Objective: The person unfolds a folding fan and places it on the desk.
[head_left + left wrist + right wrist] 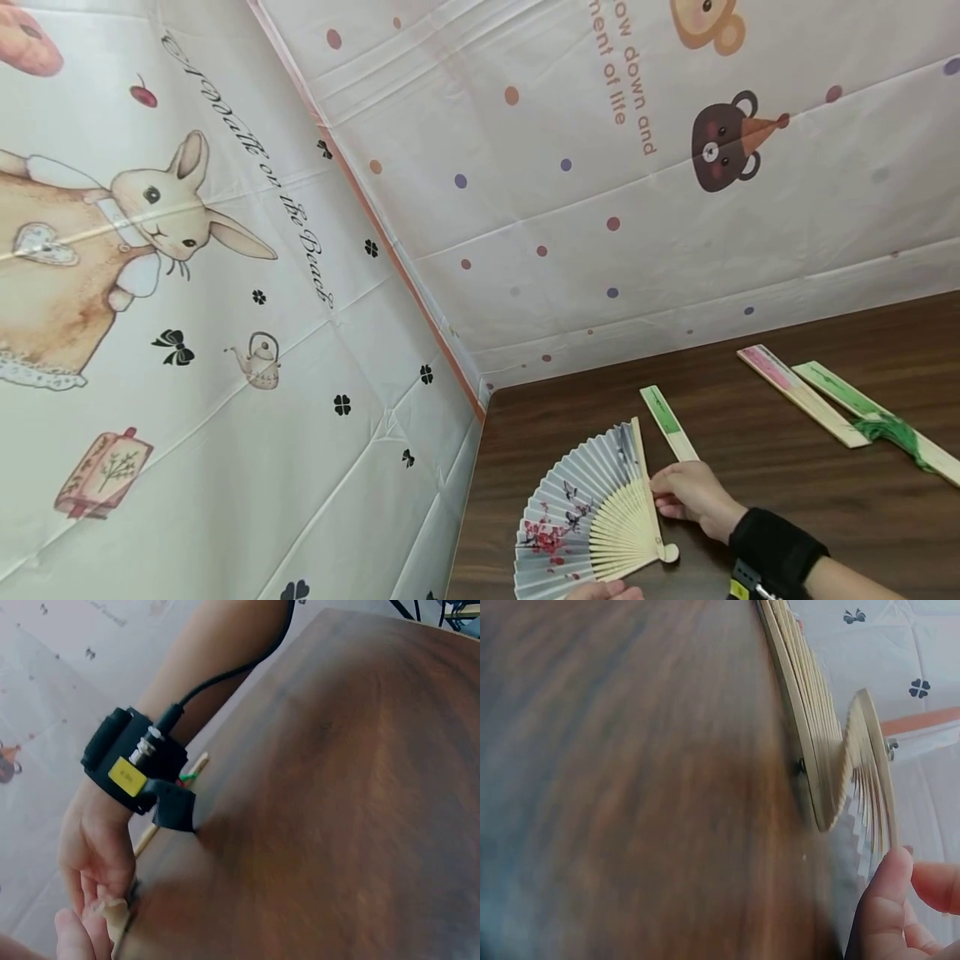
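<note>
A spread folding fan (pixel 573 508) lies in front of me, its pale leaf printed with red blossoms and dark butterflies, its bamboo ribs meeting at a rounded pivot end. My right hand (pixel 693 496) pinches the guard stick on its right side; the right wrist view shows thumb and fingertip at that stick (pixel 879 776). At the bottom of the head view, my left hand (pixel 603 590), mostly cut off, holds the fan's lower edge. Only a bit of the left hand (pixel 71 934) shows in the left wrist view, close to the right hand (pixel 97 855).
Just beyond the right hand lies a folded fan with a green label (pixel 663 412). Farther right are a folded fan with a pink label (pixel 798 392) and another with a green tassel (pixel 892 433). Printed cloth (pixel 300 467) walls off the left and back of the wooden table (pixel 720 400).
</note>
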A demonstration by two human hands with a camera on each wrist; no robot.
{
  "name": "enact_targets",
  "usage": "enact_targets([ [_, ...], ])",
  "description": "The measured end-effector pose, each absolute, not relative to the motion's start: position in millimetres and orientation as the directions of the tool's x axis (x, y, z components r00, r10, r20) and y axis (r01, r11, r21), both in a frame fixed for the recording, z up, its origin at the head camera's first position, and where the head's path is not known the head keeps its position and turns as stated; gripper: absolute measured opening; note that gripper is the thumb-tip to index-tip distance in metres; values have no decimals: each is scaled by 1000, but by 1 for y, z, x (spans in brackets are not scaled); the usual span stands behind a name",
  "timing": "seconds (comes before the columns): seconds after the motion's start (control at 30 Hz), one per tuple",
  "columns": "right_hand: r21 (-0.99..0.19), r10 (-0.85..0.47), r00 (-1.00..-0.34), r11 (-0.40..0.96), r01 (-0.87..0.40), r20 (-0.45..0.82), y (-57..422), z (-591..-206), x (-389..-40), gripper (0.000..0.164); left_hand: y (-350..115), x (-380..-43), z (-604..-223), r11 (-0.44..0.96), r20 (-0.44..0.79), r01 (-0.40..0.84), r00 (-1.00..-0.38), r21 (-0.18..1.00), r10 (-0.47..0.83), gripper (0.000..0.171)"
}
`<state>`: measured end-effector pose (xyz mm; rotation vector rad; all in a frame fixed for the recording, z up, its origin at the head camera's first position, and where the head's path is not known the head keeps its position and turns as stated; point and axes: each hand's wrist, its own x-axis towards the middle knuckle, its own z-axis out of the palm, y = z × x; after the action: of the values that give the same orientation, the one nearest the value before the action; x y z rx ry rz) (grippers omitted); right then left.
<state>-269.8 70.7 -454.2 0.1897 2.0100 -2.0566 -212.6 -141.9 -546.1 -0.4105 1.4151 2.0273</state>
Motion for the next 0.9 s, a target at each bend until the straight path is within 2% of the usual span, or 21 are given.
enact_targets([
  [0.03, -963, -91, -960, -14, 268, -265, 72, -454, -270, 17, -136, -208, -528, -205, -581, -646, -756, 735, 301, 37],
  [0.13, -970, -74, -968, -27, 242, -240, 76, -452, -269, 16, -117, -192, -483, -200, -524, -564, -823, 801, 218, 30],
  [0.23, -975, -50, -975, -40, 216, -214, 82, -449, -271, 15, -106, -186, -459, -201, -488, -523, -850, 828, 200, 30],
  [0.53, -992, 63, -992, 44, 116, -113, 98, -442, -276, 23, -69, -204, -439, -341, -318, -371, -926, 864, 203, 31],
  [0.77, -986, 117, -989, 127, 107, -93, 110, -445, -279, 22, -30, -227, -427, -338, -292, -332, -942, 881, 164, 26],
  [0.9, -977, 130, -988, 187, 102, -79, 117, -445, -282, 26, -10, -244, -426, -336, -292, -317, -948, 887, 124, 31],
])
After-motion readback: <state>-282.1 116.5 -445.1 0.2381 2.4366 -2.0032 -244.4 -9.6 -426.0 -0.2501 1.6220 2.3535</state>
